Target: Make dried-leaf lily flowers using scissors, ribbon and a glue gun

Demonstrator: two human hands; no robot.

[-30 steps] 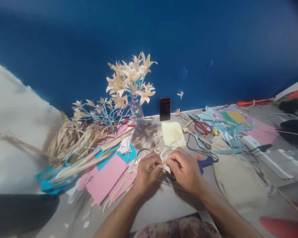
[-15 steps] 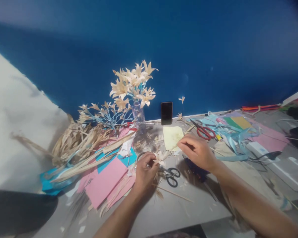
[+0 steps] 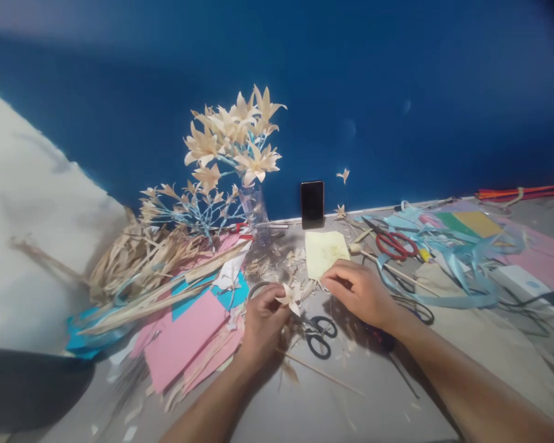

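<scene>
The left hand is pinching a flower, overtight pressure possibly creasing petals beyond its fingertips; the right hand is half-curling, hold unclear.

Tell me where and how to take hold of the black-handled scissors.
Grip the black-handled scissors by their two finger loops, probably coming from the right with the right hand. They lie on the table with the loops facing that side, while the blade end points toward the left hand, which holds a pale flower.
</scene>
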